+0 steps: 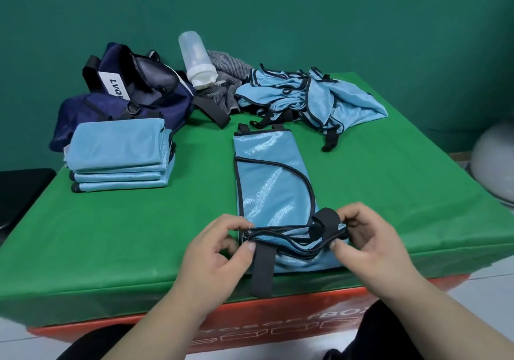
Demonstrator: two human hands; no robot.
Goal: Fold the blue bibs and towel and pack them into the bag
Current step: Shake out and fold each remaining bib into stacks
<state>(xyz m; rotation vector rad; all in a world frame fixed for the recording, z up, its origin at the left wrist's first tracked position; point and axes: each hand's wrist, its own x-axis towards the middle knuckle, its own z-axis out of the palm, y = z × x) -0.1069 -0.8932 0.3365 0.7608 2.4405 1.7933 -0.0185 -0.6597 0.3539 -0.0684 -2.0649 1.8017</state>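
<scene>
**Green wall, green-draped surface, pale floor**

A flat dark-green wall [306,11] fills the upper half of the view, plain and unbroken. In front of it stands the surface [403,192], covered by a bright green cloth that hangs over the near edge. Under the cloth an orange-red box [278,318] shows, printed with white outline letters ending in "BOX". The floor [489,284] is pale tile, seen at both lower corners. At the left edge sits a black block [22,192] with rounded corners; what it is cannot be told. At the right edge a white domed object [492,162] is cut off by the frame. The light is soft and even, with faint shadows.
</scene>
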